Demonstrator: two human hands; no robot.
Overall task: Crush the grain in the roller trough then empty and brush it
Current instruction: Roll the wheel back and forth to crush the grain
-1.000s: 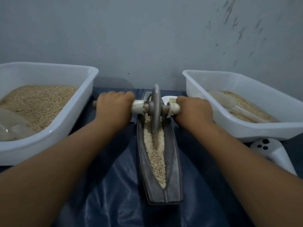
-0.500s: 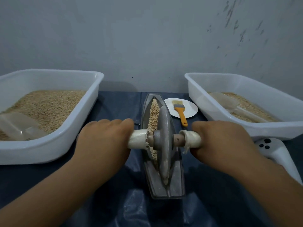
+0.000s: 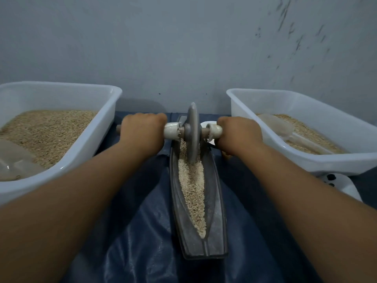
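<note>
Since half a second ago the roller wheel [image 3: 192, 131] has gone from the near end of the trough [image 3: 216, 201] to its far end, both arms now stretched out, and the brush seen then on the small white plate [image 3: 205, 125] is hidden behind the right hand [image 3: 239, 132].

Grey painted wall [image 3: 183, 48] fills the top, scuffed dark at upper right. Dark blue sheet [image 3: 142, 242], glossy and creased, covers the surface. Left tub [image 3: 61, 160], white plastic, rectangular with rounded rim, holds tan whole grain and a clear scoop [image 3: 14, 160] at its near corner. Right tub [image 3: 306, 162], same make, holds less grain and a translucent scoop [image 3: 279, 127] lying on it. White controller-like device [image 3: 344, 186] sits just beside the right tub's near edge.

Trough is dark grey, boat-shaped, dusty, running away from the person between the tubs, apart from both. Pale crushed grain [image 3: 191, 186] lies in its V-groove, tapering to a point near the close end. Bare sheet on either side of the trough gives room.

Wheel is a thin grey disc standing upright in the groove, on a wooden axle with white wrap on each handle. Left hand [image 3: 142, 132] is curled round the left handle, knuckles up; right hand is curled round the right handle likewise. Forearms run nearly parallel.
</note>
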